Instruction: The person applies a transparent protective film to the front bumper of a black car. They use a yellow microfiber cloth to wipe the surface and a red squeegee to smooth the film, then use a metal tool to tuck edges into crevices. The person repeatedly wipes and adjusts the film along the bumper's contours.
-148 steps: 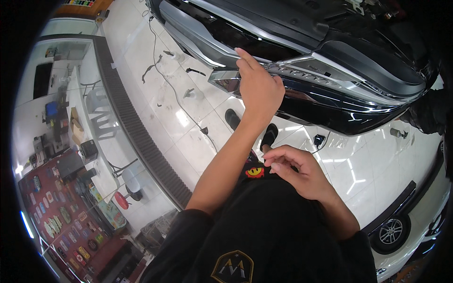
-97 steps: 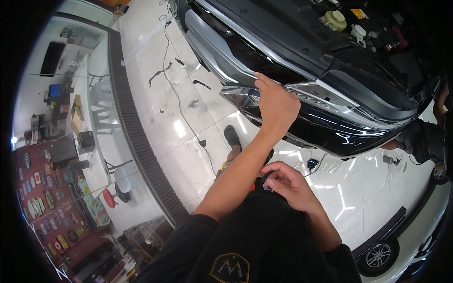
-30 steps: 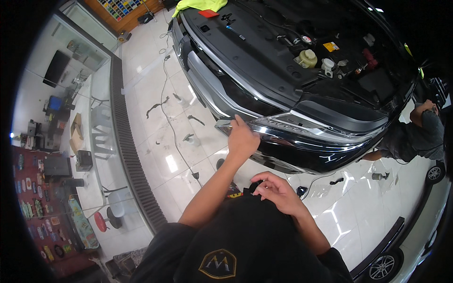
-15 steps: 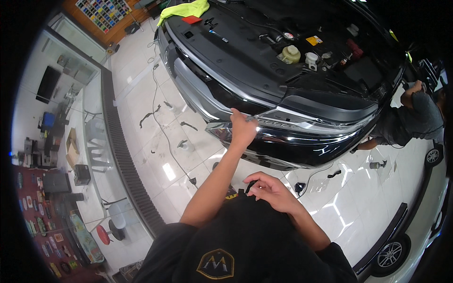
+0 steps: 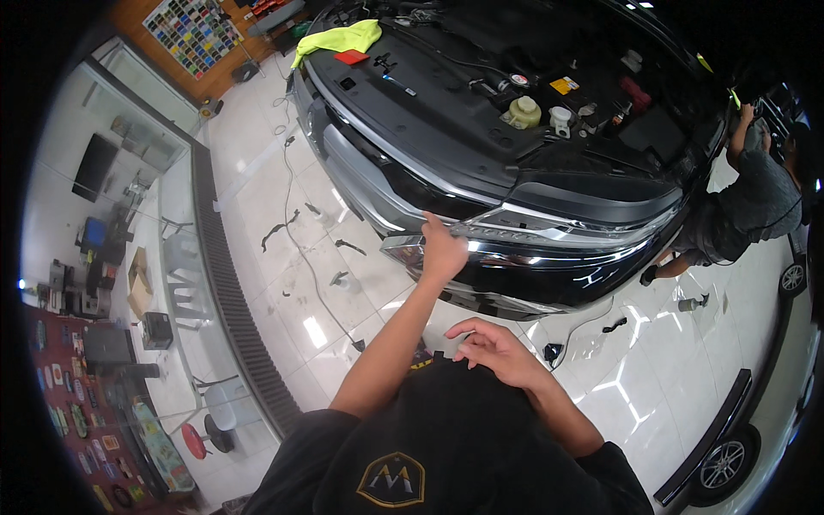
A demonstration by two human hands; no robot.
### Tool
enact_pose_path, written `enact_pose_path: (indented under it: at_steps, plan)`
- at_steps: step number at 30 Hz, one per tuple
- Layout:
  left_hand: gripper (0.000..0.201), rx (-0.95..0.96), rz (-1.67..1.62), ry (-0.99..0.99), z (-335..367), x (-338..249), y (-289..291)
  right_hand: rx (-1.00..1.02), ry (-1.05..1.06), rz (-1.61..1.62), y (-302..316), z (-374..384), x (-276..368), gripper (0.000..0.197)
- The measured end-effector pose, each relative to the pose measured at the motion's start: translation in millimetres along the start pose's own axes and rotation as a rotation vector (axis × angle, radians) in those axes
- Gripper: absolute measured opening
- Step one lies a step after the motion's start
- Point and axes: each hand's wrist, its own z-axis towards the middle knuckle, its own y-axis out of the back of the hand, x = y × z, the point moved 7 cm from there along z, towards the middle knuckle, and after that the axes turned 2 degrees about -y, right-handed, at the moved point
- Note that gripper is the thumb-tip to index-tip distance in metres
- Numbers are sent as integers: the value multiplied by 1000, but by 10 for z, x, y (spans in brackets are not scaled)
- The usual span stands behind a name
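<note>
My left hand (image 5: 444, 251) reaches forward to the front of a black car (image 5: 549, 270). Its index finger is stretched out against the trim between the grille (image 5: 421, 184) and the headlight (image 5: 549, 225); the other fingers are partly hidden, and nothing shows in the hand. Close to my chest, my right hand (image 5: 498, 354) is curled with thumb and fingers near each other. Something small and dark seems to be at its fingertips, too hidden to name.
A yellow-green cloth (image 5: 339, 41) and a red card (image 5: 351, 57) lie on the car's front panel. Spray bottles (image 5: 345, 281), a cable (image 5: 296, 232) and dark strips are on the tiled floor. Another person (image 5: 760, 202) bends beside the car at right. A glass partition runs along the left.
The view has shifted slightly. My left hand stays at the car's front trim. The dark piece that showed between my right fingers is now mostly out of sight. The other person has shifted a little.
</note>
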Motion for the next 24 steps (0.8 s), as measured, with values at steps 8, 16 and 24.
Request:
enact_pose_path:
  at_steps: [8, 16, 24]
  plan:
    - [40, 505, 225, -305, -468, 441, 516, -90, -18, -46, -121, 149, 47, 27]
    - [46, 920, 228, -328, -1187, 2359, 1125, -287, -226, -362, -1, 905, -705, 29]
    - [31, 1096, 122, 43, -520, 3074, 2135, -431, -33, -520, -509, 2375, 29, 26]
